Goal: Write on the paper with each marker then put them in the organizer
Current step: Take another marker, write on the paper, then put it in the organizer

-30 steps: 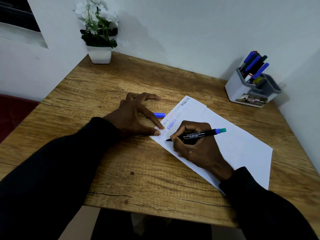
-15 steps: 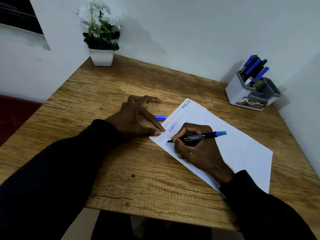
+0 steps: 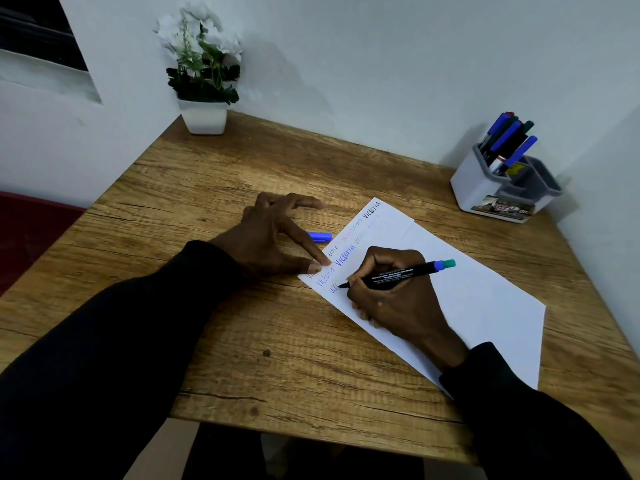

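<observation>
One black marker (image 3: 394,273) sits pinched in the right hand (image 3: 398,296), tip on the paper (image 3: 485,306), long axis pointing at the organizer (image 3: 485,192) far right; left hand (image 3: 273,240) splayed, pinning the sheet's corner.

Dim and cool-toned overall, with soft light from above. Brightest on the paper (image 3: 485,306) right of center. Soft shadows behind the plant (image 3: 202,74) and organizer (image 3: 485,188) on the wall (image 3: 381,64). Wide-angle bowing toward the frame edges. Sleeves (image 3: 86,358) nearly black at the bottom corners.
</observation>
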